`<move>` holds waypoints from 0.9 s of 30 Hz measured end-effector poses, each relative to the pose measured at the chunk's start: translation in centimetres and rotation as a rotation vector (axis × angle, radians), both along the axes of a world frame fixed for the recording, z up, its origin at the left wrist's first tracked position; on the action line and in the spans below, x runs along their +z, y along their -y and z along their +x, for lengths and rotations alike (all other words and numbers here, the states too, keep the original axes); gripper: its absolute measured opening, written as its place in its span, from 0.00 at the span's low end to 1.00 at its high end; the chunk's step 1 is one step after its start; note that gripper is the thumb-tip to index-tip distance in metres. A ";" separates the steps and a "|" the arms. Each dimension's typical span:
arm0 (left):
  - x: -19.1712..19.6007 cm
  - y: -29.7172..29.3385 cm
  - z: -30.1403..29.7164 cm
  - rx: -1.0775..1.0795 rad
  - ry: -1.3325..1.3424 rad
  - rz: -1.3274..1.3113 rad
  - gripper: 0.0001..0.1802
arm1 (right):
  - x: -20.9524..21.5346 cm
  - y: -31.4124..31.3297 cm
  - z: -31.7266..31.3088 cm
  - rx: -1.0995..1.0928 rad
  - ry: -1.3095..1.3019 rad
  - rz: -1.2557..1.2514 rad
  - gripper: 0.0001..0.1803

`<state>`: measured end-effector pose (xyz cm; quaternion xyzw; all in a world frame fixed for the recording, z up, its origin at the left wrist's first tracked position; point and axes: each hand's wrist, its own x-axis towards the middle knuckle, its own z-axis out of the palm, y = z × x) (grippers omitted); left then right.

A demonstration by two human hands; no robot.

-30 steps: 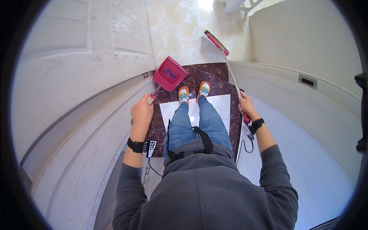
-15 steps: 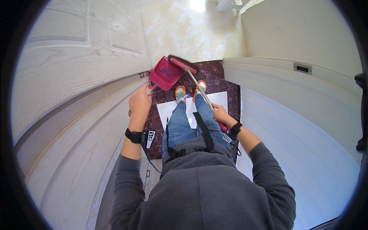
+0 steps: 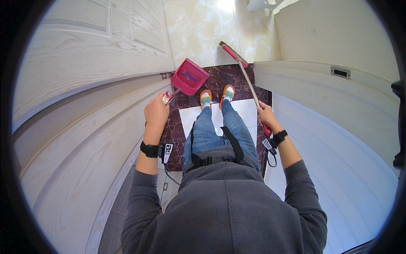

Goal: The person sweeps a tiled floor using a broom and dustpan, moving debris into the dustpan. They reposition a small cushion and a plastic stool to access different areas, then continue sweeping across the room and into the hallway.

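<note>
My left hand (image 3: 156, 113) is closed around the handle of a pink dustpan (image 3: 191, 77). The pan part is over the dark red marbled floor strip, left of my feet, with its open edge facing away from me. In my right hand (image 3: 266, 115) is a broom (image 3: 249, 80) with a pale stick and a dark pink grip end. Its pink head (image 3: 232, 53) reaches out over the cream tiles, right of the dustpan and apart from it. Whether the bristles touch the floor I cannot tell.
I stand in a doorway. A whitish wood-grain door (image 3: 97, 63) is on the left, and a pale door frame with a metal strike plate (image 3: 340, 72) is on the right. Cream tiles (image 3: 203, 29) lie ahead. My slippers (image 3: 206, 98) are on the dark marbled strip (image 3: 218, 78).
The broom head has left the dustpan's edge and swung away to the right and forward. My right hand has moved right. The dustpan shifted slightly right in the view.
</note>
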<state>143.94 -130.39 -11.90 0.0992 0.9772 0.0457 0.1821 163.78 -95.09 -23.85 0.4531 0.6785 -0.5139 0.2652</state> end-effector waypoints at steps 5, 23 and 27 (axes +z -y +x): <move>-0.6 1.1 0.6 0.032 0.029 -0.026 0.14 | -4.1 5.3 -0.1 0.387 -0.032 0.306 0.21; -2.6 4.5 3.1 0.052 0.010 -0.031 0.13 | -1.1 3.9 2.5 0.283 -0.121 0.249 0.19; -2.8 3.7 4.0 0.024 -0.029 -0.042 0.13 | -5.2 9.0 2.8 0.274 -0.156 0.240 0.12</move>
